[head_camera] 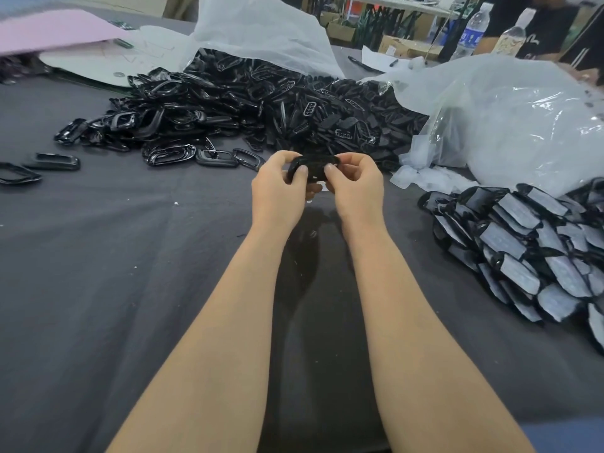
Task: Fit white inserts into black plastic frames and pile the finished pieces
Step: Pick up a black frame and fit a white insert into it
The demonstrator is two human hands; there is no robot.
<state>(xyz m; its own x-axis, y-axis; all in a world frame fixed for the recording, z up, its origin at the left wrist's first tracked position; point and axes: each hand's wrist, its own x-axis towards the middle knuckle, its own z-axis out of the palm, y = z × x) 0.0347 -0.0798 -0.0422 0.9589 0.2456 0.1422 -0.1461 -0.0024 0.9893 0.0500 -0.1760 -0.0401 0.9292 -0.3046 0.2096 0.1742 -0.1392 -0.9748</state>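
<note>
The left grip (280, 188) and the right grip (355, 187) meet above the bench (98, 289), both clenched on one black frame (313, 165); each has its thumb curled over the near face and its fingers hooked over the far edge, the left grip on the frame's left end and the right grip on its right end; the frame is held clear of the bench. A sliver of white shows just beneath the frame between the two grips; whether it is an insert cannot be told.

Just beyond the grips lies a big heap of loose black frames (228, 109), spilling from a white woven sack (261, 31) further back; a few stray frames (54, 161) lie well off to the left of the left grip. To the right of the right grip, near it, sits a small scatter of white inserts (425, 178) at the mouth of a clear plastic bag (523, 119); nearer the person on that same side is the pile of finished pieces (523, 246), black rims with pale centres, overlapping one another. Far beyond the grips to the left lies a pink sheet (55, 31); far beyond to the right stands a water bottle (472, 31).
</note>
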